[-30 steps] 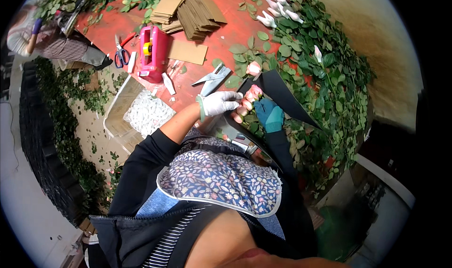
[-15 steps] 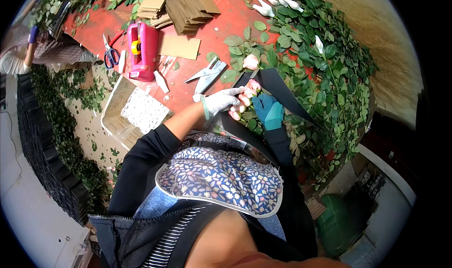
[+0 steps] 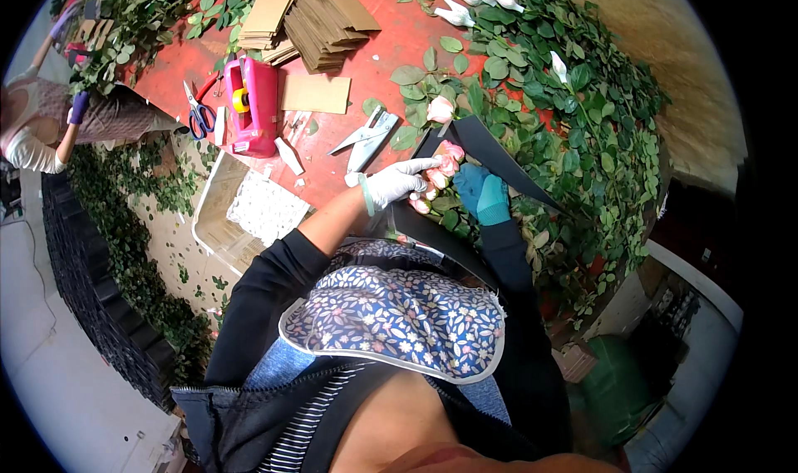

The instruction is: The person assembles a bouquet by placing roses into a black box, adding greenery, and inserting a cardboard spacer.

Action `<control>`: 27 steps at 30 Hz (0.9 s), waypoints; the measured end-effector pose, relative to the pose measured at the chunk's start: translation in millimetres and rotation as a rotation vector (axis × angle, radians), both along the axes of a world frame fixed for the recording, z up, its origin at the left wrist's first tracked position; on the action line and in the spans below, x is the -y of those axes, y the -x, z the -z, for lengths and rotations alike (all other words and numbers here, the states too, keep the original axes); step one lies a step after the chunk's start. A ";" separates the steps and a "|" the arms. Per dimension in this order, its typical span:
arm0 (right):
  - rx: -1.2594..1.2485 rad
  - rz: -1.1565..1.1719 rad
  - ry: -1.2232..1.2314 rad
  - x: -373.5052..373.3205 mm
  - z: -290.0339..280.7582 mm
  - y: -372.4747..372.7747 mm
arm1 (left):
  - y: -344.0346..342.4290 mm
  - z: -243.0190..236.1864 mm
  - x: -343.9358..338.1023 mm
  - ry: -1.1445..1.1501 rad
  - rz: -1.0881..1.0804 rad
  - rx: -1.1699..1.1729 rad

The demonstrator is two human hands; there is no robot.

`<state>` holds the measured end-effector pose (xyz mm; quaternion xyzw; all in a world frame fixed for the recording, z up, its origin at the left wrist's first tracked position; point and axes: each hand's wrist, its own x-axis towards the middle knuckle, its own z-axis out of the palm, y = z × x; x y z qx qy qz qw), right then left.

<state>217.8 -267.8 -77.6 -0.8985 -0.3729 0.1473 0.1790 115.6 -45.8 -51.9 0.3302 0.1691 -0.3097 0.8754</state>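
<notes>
Between black flaps (image 3: pixel 504 158), left grip (image 3: pixel 393 184) touches roses (image 3: pixel 449 164), right grip (image 3: pixel 480 190) near leaves (image 3: pixel 451 219), closures unclear.

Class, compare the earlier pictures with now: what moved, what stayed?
The left hand has slid its fingers right, further over the pink roses. The co-worker's purple-gloved hand is lower in view. No new hold or release is clear. The right hand stays beside the roses; scissors and tape dispenser stay put.

Red tabletop (image 3: pixel 401 39) offers passage beside the cardboard stack (image 3: pixel 328 24); a black sheet (image 3: pixel 505 158) blocks the right.
</notes>
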 end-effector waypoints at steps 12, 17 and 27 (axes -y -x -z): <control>0.045 -0.007 -0.030 0.5 -5.4 0.1 | 2.3 8.3 7.0 -0.227 0.026 0.061; 0.052 0.024 -0.072 -3.7 -5.7 0.2 | 17.1 16.4 6.2 -0.316 -0.223 0.088; 0.067 0.150 0.002 -6.8 -10.2 11.2 | 225.8 60.0 -46.3 -1.252 0.242 0.041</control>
